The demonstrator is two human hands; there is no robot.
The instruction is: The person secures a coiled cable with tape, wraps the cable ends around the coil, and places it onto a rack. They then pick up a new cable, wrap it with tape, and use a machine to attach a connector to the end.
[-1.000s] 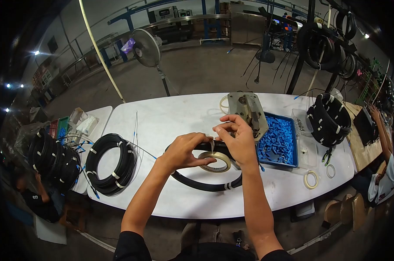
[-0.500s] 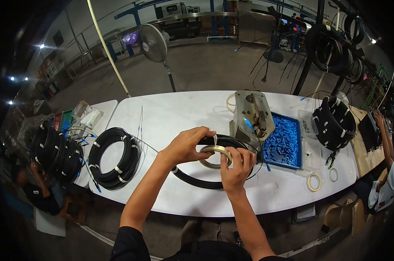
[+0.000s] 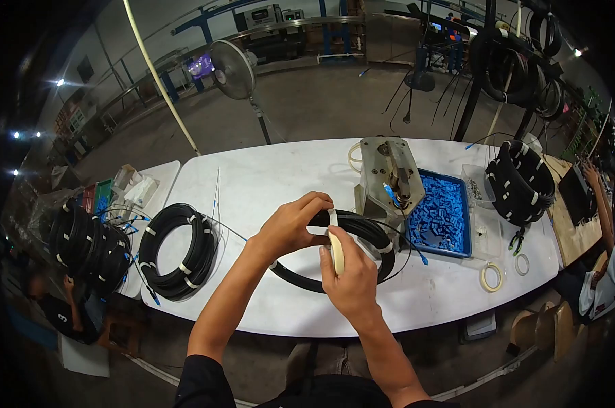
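Observation:
My left hand (image 3: 292, 223) is closed around the upper left part of a black cable coil (image 3: 301, 277), with its fingertips at a strip of pale tape on the coil. In my right hand (image 3: 354, 275) is a roll of cream masking tape (image 3: 337, 253), turned edge-on to me, close against the coil's inner side. The tape strip runs from the roll up over the cable. White bands wrap the coil elsewhere, and a blue-tipped cable end (image 3: 424, 259) sticks out to its right. My left fingers partly hide the gripped stretch.
A metal bench machine (image 3: 389, 173) and a blue tray (image 3: 438, 255) of small blue parts stand right of the coil. Another banded coil (image 3: 152, 234) lies left. Tape rolls (image 3: 490, 277) and stacked coils (image 3: 521, 183) sit farther right. People work at both sides.
My right hand has moved left and turned the tape roll from showing its open ring to edge-on, close to the coil. My left hand stays at nearly the same spot.

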